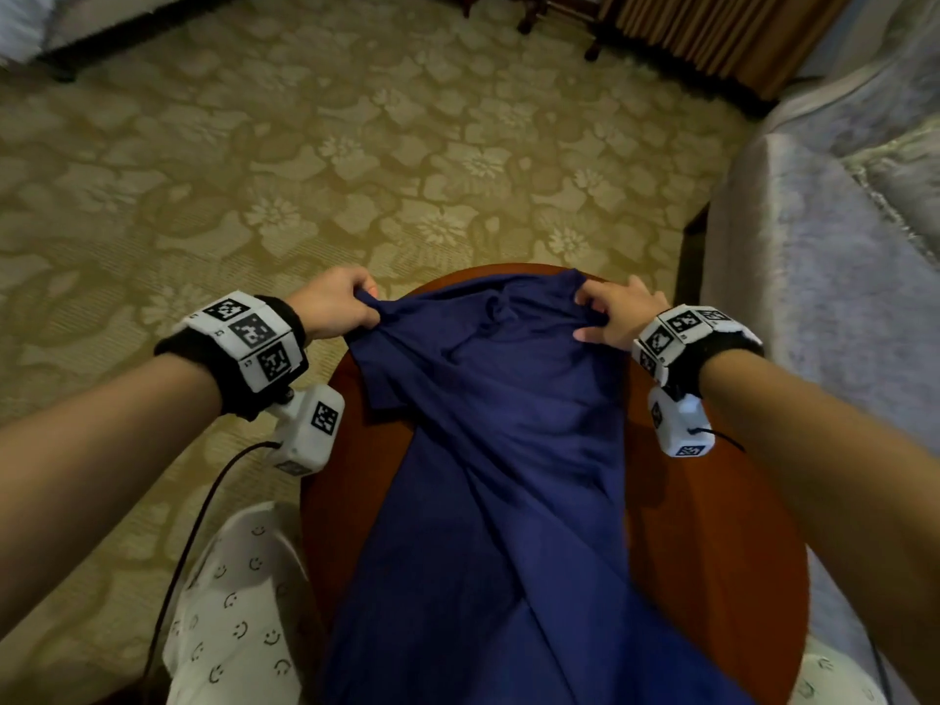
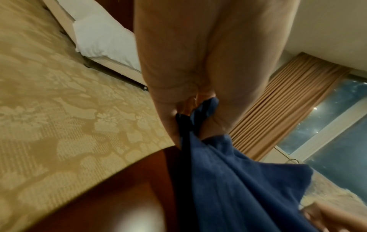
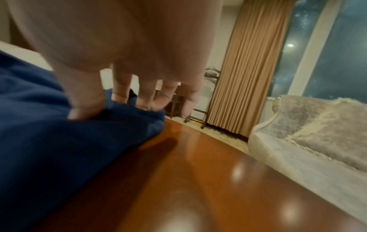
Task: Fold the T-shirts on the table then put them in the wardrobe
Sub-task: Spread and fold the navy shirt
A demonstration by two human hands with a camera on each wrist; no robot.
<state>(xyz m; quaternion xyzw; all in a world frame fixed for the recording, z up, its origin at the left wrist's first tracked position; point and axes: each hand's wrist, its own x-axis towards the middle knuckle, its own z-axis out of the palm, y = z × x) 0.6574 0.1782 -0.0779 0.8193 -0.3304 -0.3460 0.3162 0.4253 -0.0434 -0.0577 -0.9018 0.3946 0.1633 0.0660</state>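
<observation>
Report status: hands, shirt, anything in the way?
Left hand and right hand each grip the shirt's far end. Shirt spread lengthwise on the table, unfolded. Nothing in the way.

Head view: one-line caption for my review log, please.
Both hands, left hand and right hand, pinch the far edge of a navy T-shirt draped over a round wooden table.

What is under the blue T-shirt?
The round wooden table shows beside the blue T-shirt, which both hands grip at its far end. Anything beneath the cloth is covered.
</observation>
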